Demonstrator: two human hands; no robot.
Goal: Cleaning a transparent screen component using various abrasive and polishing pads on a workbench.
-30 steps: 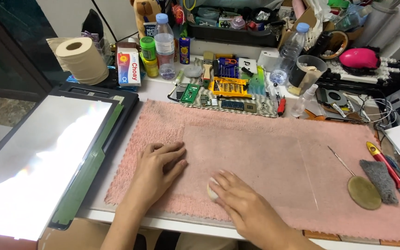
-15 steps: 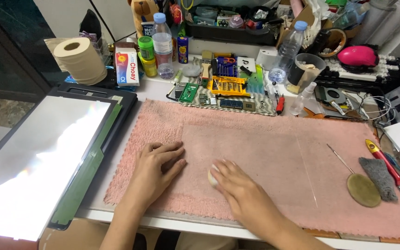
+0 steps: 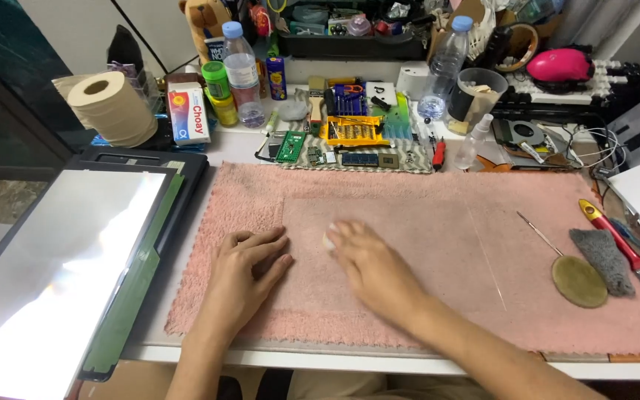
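Head view shows a clear sheet (image 3: 409,244) flat on the pink towel (image 3: 209,215), long axis running left-right. Both my hands, left (image 3: 250,270) and right (image 3: 364,263), press it with spread, empty fingers; uneven pressure could slide or crease it toward the screen panel (image 3: 53,274).

The pink towel (image 3: 424,244) is rough, fluffy cloth, and a clear smooth plastic sheet (image 3: 394,252) lies on it. The panel (image 3: 61,267) at left is glossy and reflecting. The far bottles (image 3: 243,74) are transparent plastic; the roll (image 3: 109,107) is matt paper.
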